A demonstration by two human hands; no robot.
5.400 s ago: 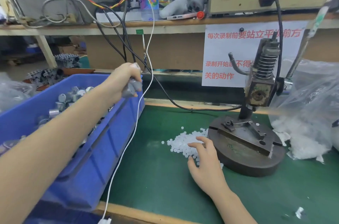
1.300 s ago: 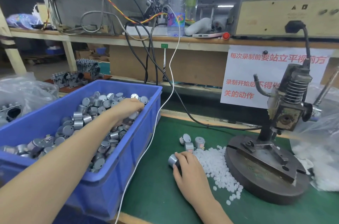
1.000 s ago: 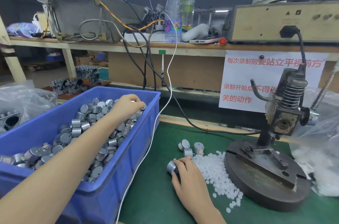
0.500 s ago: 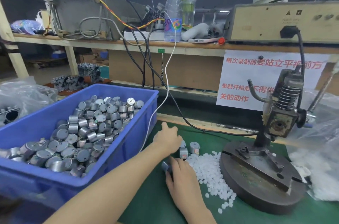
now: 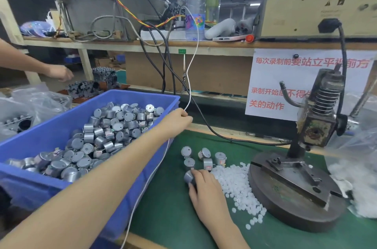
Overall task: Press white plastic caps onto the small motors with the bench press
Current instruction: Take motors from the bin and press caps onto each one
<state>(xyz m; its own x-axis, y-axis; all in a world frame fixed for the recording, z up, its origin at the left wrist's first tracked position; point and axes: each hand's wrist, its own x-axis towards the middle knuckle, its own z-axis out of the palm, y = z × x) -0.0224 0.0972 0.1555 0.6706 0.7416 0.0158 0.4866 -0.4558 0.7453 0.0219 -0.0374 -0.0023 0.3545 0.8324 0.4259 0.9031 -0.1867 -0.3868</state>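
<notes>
My left hand [image 5: 177, 121] is at the corner of the blue bin [image 5: 138, 93], curled; I can't tell whether it holds anything. It could snag the white cable [image 5: 190, 85]. My right hand [image 5: 208, 189] grips a motor [image 5: 188, 176] on the green mat [image 5: 173, 218] beside the white caps [image 5: 238, 185], which a sweep toward the bench press [image 5: 295, 191] might scatter.

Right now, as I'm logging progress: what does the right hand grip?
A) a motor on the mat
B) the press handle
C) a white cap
A: the right hand curls over a silver motor on the green mat, beside the white caps.
</notes>
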